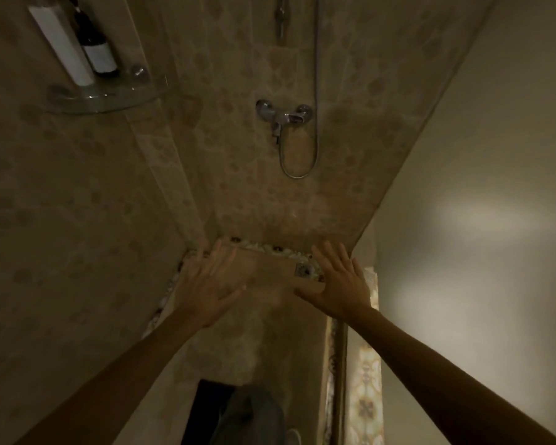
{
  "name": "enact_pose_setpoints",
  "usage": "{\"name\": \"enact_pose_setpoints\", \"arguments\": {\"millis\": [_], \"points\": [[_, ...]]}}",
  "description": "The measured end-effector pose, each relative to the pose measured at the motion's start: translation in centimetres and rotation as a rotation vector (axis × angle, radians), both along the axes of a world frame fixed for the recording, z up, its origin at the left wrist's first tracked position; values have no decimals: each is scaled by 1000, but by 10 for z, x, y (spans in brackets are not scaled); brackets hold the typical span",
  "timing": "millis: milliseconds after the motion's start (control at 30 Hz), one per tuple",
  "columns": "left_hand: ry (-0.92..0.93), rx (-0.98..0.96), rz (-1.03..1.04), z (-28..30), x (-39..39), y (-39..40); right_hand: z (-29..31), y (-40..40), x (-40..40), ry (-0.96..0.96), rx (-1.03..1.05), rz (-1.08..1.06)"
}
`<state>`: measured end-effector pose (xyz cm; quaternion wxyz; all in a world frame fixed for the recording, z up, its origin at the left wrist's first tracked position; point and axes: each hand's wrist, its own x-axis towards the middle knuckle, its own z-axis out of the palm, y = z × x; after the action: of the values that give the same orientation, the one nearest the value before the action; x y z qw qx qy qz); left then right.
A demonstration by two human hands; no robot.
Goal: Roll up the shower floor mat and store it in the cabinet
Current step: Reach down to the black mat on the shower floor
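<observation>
The beige shower floor mat (264,319) lies flat on the shower floor, reaching from the back wall toward me. My left hand (206,284) is stretched out over its far left part, fingers spread, holding nothing. My right hand (337,281) hovers over its far right part near the floor drain (303,270), fingers also spread and empty. Whether the palms touch the mat I cannot tell. No cabinet is in view.
Pebble edging (270,247) runs along the back and left of the floor. A mixer tap (283,115) with hose hangs on the back wall. A glass corner shelf (109,94) holds a dark bottle (95,43) and a white container. A glass partition (463,252) closes the right.
</observation>
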<state>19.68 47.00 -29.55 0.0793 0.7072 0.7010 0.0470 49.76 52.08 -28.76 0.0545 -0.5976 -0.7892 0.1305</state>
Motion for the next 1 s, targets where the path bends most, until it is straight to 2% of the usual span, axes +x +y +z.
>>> {"name": "enact_pose_setpoints", "arguments": {"millis": [267,400,533,633,833,1000], "points": [[-91,-58,222,-23,-12,45,-22,97,-26,-52,-29,212],[-152,-55,392,-47,-32,72,-36,158,-71,-59,-11,357],[-180,-121,570,-64,-48,97,-40,210,-123,-167,-115,508],[-196,-80,661,-69,-56,107,-38,235,-164,-224,-122,641],[-173,-30,847,-55,-81,75,-34,247,-250,-211,-94,899],[-199,-11,1122,-54,-100,18,-41,221,-334,-256,-68,1157]]}}
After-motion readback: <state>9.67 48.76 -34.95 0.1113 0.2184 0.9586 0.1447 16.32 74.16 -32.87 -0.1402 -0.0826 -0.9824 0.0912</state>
